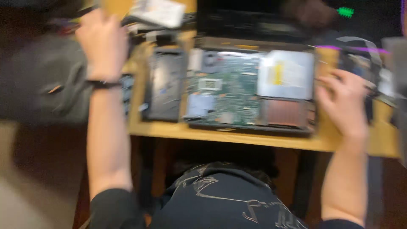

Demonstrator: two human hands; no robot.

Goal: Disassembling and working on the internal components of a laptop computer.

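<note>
— What do we have in front of us?

— An opened laptop (250, 87) lying flat on the wooden table (254, 140), near its front edge, its green circuit board and a silver drive bare. The whole picture is smeared by motion.

— And our right hand (343, 101)?

— It rests at the laptop's right edge, fingers spread and loosely curled. Whether it grips the casing we cannot tell.

— The left hand (103, 42)?

— Raised toward the table's far left corner, a dark band on the wrist. We see its back only, so its grasp stays hidden from us.

— Anything else?

— A black panel (165, 85) lies just left of the laptop. A pale flat object (159, 12) beyond the left hand is cut off by the top of the view.
</note>
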